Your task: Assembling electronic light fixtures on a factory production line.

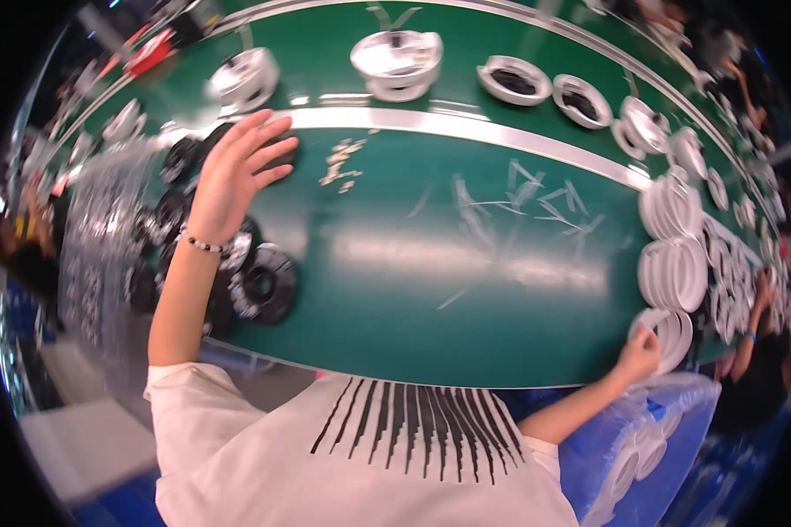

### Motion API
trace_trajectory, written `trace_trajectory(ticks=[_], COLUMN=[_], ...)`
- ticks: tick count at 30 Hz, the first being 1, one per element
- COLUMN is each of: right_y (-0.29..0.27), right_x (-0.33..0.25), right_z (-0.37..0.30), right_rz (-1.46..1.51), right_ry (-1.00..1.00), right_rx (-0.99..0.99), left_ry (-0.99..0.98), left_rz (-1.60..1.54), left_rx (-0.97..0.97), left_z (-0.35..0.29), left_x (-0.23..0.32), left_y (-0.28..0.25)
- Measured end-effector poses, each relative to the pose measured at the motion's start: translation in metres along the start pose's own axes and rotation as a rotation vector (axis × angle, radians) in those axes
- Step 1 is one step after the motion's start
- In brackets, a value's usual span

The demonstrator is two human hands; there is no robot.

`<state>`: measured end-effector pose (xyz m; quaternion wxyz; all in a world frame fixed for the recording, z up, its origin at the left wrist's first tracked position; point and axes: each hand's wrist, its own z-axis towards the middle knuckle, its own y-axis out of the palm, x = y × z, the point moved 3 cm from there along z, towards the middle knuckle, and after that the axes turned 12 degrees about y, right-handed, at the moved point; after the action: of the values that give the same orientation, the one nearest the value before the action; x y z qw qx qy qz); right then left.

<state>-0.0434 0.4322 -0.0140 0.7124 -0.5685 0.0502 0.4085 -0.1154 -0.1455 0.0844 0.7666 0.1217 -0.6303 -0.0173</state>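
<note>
My left hand [229,180] is raised at the left of the green table, its fingers stretched out and holding nothing. Below and beside it lie several round black parts [268,285] with open centres, partly hidden by my forearm. At the table's near right corner my right hand [639,355] is closed on the edge of a white plastic ring [649,321]. That ring belongs to a nested row of white rings [674,341]. Two more such rows, a middle one [674,274] and a far one [672,206], stand behind it along the right edge.
Thin clear strips [545,206] and small pale pieces [341,164] lie scattered on the table [395,325]. Beyond a metal rail [413,119], white round assemblies [396,66] sit on a green belt. A blue plastic-lined bin [580,457] with white rings stands at right. Other people work nearby.
</note>
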Motion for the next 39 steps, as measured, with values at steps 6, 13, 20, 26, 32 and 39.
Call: trace_trajectory(ticks=[6, 13, 20, 26, 32, 39], right_y=[-0.012, -0.062, -0.097, -0.076, -0.080, -0.056], right_x=[-0.023, -0.112, -0.160, -0.141, -0.166, -0.154], right_z=[0.003, -0.088, -0.222, -0.253, -0.232, -0.211], right_rz=[0.028, 0.401, 0.649, 0.529, 0.135, -0.002], right_ry=[-0.027, -0.497, -1.110, -1.067, -1.126, -1.064], right_rx=[0.164, 0.129, -0.652, -0.845, -0.955, -1.188], left_ry=[0.135, 0.222, 0.281, 0.275, 0.445, 0.196], left_rz=[0.284, 1.546, 1.349, 1.110, 1.142, 0.961], left_rx=[0.358, -0.330, -0.490, -0.320, -0.426, -0.481], left_z=[-0.109, -0.146, -0.124, -0.111, -0.069, -0.073], left_x=[0.029, 0.011, -0.043, -0.050, -0.049, -0.061], left_y=[-0.081, -0.033, 0.012, 0.052, 0.054, 0.052])
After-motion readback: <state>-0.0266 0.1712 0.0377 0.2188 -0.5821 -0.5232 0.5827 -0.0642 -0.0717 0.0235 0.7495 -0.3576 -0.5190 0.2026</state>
